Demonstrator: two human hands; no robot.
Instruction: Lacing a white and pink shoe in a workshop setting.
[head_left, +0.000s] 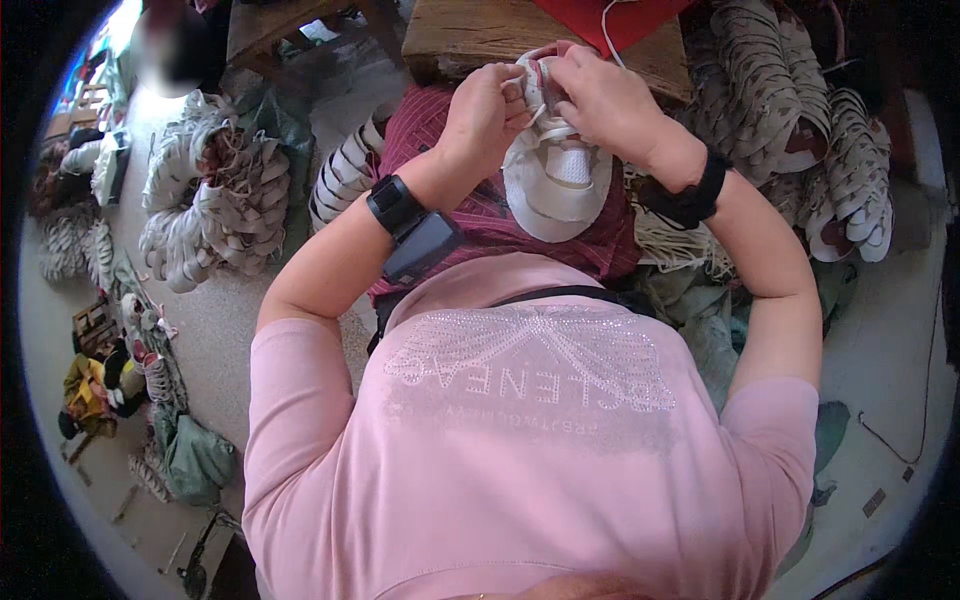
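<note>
A white shoe upper [560,190] lies over the maroon striped cloth [420,130] on my lap, its rounded toe pointing toward me. My left hand [485,112] is closed at the upper's left eyelet edge, the fingertips pinched together near a white lace; whether the lace is between them is too small to tell. My right hand [608,108] bends over the opening from the other side, with its fingers closed on the upper's right edge and tongue area. Its fingertips are partly hidden.
Just beyond my hands stands a wooden bench [450,40] with red material [610,22] on it. Strung bundles of shoe uppers [215,190] sit on the floor at left, and more stacked uppers [770,80] at right. White laces [675,240] hang by my right side.
</note>
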